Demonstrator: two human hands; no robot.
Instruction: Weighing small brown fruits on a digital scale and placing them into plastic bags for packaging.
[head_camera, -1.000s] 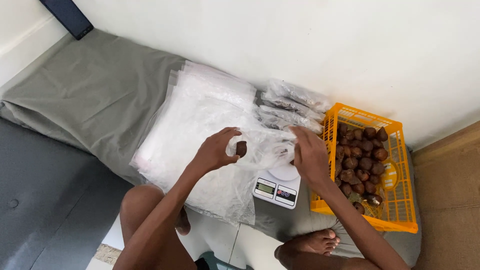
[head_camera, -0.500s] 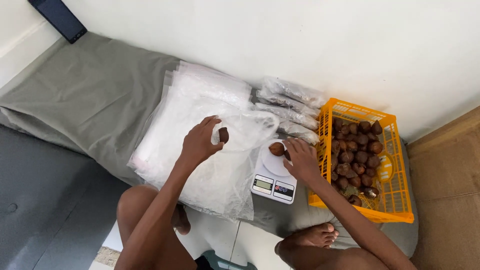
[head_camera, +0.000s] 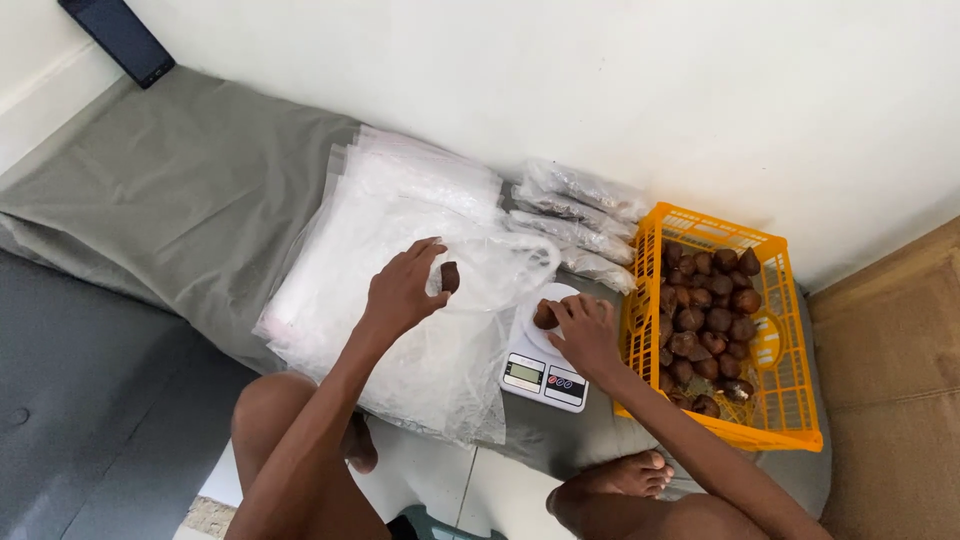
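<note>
My left hand holds a small brown fruit at the mouth of an open clear plastic bag. That bag lies on a stack of clear plastic bags. My right hand grips another brown fruit over the plate of a small white kitchen scale. An orange plastic basket just right of the scale holds several more brown fruits.
Several filled clear bags lie by the white wall behind the scale. A grey cloth covers the low surface. A dark phone leans at top left. My bare knees and foot are in front.
The view has shifted a little. My right hand moved from the basket side onto the scale with a fruit. My left hand stays at the bag with its fruit.
</note>
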